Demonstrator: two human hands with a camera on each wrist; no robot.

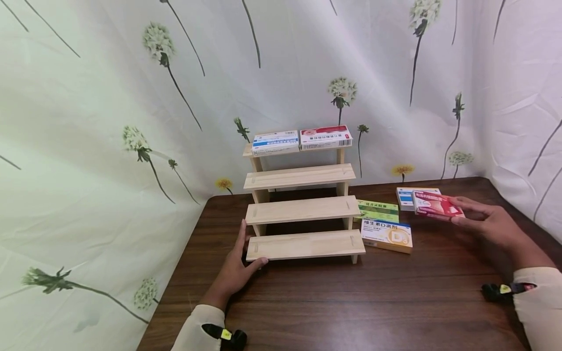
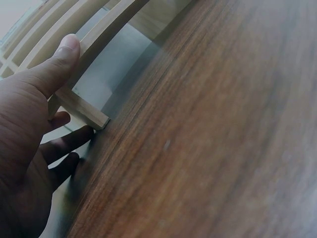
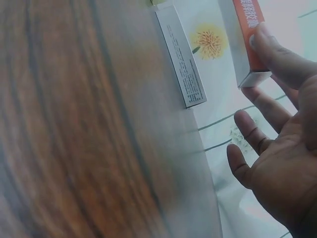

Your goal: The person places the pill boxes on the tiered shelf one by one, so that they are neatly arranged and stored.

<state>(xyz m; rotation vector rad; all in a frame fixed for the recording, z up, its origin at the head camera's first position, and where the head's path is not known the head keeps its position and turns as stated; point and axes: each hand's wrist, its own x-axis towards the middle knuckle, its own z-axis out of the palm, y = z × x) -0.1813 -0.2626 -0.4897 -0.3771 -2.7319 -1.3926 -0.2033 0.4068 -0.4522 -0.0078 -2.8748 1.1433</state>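
At the right of the head view, my right hand pinches one end of a red-and-white medicine box between thumb and fingers. The right wrist view shows this box raised off the table, the last two fingers spread away from it. Below and behind it, partly covered in the head view, lies a blue-and-white box. My left hand grips the left end of a wooden stepped rack, thumb at the lowest step's front edge. Its other fingers reach along the rack's side.
On the top step lie a blue-and-white box and a red-and-white box. Right of the rack, a green box sits behind a vitamin D box on the dark wooden table. A flower-printed curtain hangs behind.
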